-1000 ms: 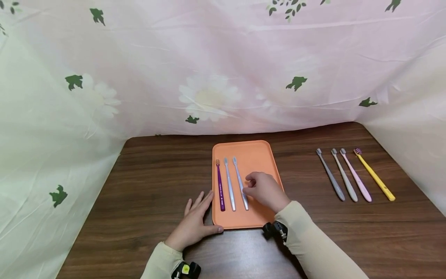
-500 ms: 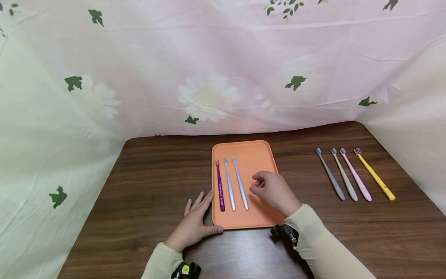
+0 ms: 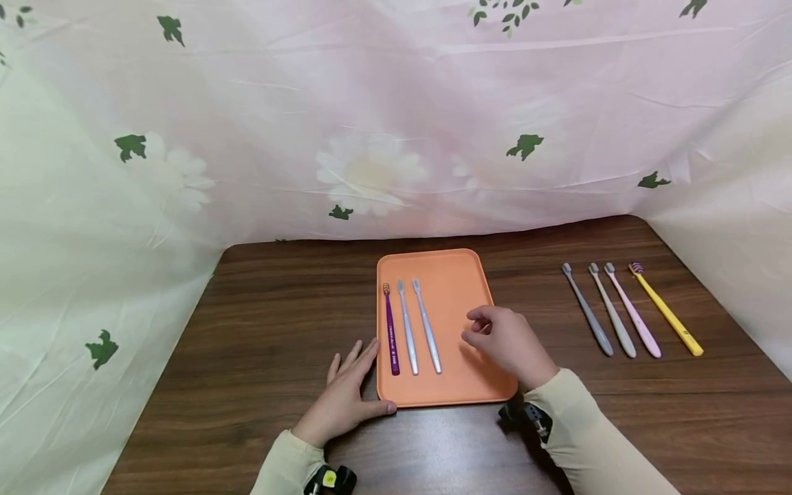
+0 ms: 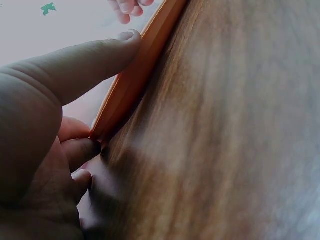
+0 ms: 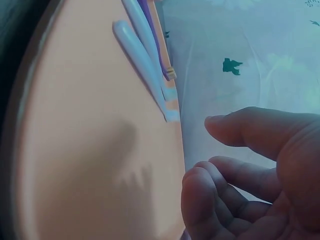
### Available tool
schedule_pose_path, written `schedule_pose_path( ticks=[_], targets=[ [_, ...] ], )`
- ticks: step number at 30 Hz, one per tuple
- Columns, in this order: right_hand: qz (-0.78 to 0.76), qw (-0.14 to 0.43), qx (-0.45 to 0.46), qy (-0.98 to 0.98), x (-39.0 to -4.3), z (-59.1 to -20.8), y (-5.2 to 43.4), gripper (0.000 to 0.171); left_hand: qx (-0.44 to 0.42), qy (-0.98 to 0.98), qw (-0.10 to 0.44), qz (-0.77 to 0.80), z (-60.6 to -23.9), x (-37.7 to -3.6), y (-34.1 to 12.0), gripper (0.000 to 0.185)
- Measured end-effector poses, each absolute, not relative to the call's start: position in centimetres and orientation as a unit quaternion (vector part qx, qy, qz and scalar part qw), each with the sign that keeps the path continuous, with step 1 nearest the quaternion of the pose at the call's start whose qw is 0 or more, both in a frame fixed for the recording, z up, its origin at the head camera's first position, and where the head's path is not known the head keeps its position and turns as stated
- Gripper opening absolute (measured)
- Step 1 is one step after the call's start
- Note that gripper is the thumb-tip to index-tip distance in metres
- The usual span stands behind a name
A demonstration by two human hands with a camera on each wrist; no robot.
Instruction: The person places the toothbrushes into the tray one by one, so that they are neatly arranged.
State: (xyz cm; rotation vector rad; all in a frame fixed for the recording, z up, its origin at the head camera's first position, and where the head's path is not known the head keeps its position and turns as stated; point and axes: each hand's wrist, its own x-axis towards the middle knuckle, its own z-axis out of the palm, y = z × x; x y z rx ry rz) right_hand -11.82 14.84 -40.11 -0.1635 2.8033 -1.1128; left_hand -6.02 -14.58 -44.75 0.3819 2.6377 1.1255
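- Left hand (image 3: pixel 344 400): lies flat on the wooden table (image 3: pixel 266 323), fingers straight and spread, thumb along the near-left corner of the orange tray (image 3: pixel 458 275). The left wrist view shows the thumb (image 4: pixel 95 57) pressed to the tray's raised rim (image 4: pixel 142 70); it holds nothing.
- Right hand (image 3: pixel 509 344): hovers over the tray's right edge, fingers loosely curled, nothing between them (the right wrist view shows bare palm and fingertips (image 5: pixel 200 185)).
- Tray contents: three toothbrushes side by side on the left half, heads pointing away: purple toothbrush (image 3: pixel 391 330), pale blue toothbrush (image 3: pixel 408 328), second pale blue toothbrush (image 3: pixel 427 326). Parallel, near but apart.
- Table row, well to the right of the tray: dark grey toothbrush (image 3: pixel 588 311), light grey toothbrush (image 3: pixel 612 311), pink toothbrush (image 3: pixel 634 311), yellow toothbrush (image 3: pixel 667 311), fanned slightly.
- Handling note (a judgement): the dark grey one lies nearest the free hand. Pinch it at mid-handle, keep the head pointing away, and lay it parallel beside the third brush, the left thumb bracing the tray against sliding.
- Materials: tray matte, smooth, rounded corners, low lip; brushes slim, glossy plastic with small bristle heads; table dark wood grain; backdrop thin, creased floral sheet (image 3: pixel 371 137).
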Motion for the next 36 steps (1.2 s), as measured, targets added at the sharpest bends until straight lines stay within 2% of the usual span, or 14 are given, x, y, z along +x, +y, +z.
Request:
schedule_pose_path(
  ticks=[15,27,36],
  targets=[
    [-0.360,0.047,-0.052,0.930,-12.0,-40.1,17.8,0.036,0.130,0.907,0.123,0.382,-44.8,-6.0,-14.5,0.105],
    [-0.341,0.022,-0.051,0.938,-11.6,-39.8,19.5,0.033,0.135,0.905,0.119,0.384,-44.8,-5.9,-14.5,0.105],
    [-0.333,0.013,-0.044,0.942,-11.4,-39.5,20.6,0.039,0.138,0.905,0.120,0.384,-44.8,-5.9,-14.7,0.105]
  ],
)
